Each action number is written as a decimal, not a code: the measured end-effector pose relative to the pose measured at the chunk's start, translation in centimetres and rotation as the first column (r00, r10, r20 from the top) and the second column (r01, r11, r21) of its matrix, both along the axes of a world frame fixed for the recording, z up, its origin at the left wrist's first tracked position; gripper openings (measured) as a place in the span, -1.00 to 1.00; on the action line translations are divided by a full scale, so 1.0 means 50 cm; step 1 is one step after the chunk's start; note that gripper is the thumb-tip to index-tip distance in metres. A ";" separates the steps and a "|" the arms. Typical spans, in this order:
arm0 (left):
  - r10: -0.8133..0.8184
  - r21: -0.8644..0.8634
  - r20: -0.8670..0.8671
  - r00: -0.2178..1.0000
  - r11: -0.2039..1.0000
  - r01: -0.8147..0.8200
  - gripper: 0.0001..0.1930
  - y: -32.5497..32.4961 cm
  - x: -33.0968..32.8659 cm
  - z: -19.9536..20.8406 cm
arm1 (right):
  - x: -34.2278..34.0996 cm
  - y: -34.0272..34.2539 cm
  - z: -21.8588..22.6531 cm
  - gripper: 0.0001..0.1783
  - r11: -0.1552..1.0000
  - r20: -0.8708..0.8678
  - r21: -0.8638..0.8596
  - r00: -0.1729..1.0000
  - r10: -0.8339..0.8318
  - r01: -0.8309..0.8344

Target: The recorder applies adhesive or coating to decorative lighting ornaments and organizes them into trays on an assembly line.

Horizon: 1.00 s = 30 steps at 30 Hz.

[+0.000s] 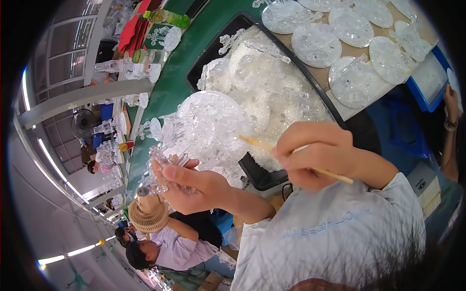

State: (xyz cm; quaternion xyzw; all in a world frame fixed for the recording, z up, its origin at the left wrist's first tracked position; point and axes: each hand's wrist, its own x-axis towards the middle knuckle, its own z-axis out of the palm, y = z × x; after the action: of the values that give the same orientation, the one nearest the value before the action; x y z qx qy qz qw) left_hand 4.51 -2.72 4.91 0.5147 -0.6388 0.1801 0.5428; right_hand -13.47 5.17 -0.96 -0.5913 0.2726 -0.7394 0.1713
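Dark strands of hair (410,264) hang at the lower right, nearest the lens, over a pale grey shirt (335,233) with blue lettering on it, below the black tray (310,72). Filled with clear glittering bits and larger see-through pieces, that tray serves as the landmark for everything else.

Just below its lower right part, the right hand (315,155) pinches a slim yellowish stick (262,144) between thumb and fingers; one end sticks out behind the hand, while the other points left towards a heap of clear parts (208,133). This heap, with a whitish round disc (213,98) at its top, lies along the tray's left side, partly overlapping it.

Below and left of the tray, the left hand (191,189) is closed around a clear, many-pronged piece (162,157) — thumb pressed against it, the fingers curled beneath, its exact shape lost in glare.

Green bench (170,97) surface shows to the tray's left. Up and right of the tray, clear round discs (316,44) carrying small parts cover a brown board (281,41), with a blue tray (415,89) beyond — and past that, another person's hand (451,99).
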 end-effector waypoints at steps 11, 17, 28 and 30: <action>-0.033 -0.266 0.177 0.984 0.961 0.080 -0.56 0.001 0.014 -0.017 | -0.014 0.015 0.037 -0.70 1.000 0.101 0.003 0.995 -0.003 0.003; 0.092 -0.390 0.341 0.936 0.919 0.052 -0.57 0.027 0.013 -0.027 | -0.001 0.007 0.064 -0.64 0.998 -0.065 0.032 0.996 -0.055 0.058; 0.136 -0.426 0.502 0.854 0.898 0.107 -0.55 0.022 0.018 -0.016 | 0.026 -0.007 0.061 -0.74 0.995 -0.217 -0.042 0.972 -0.093 0.086; 0.123 -0.421 0.513 0.850 0.899 0.124 -0.55 0.021 0.021 -0.018 | 0.027 -0.007 0.058 -0.74 1.000 -0.223 0.016 0.975 -0.010 0.013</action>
State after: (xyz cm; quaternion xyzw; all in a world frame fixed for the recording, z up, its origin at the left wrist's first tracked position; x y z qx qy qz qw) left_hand 5.57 -1.66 4.01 0.3093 -0.7056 0.4532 0.4483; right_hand -12.11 4.80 1.96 -0.6675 0.2999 -0.6669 0.1405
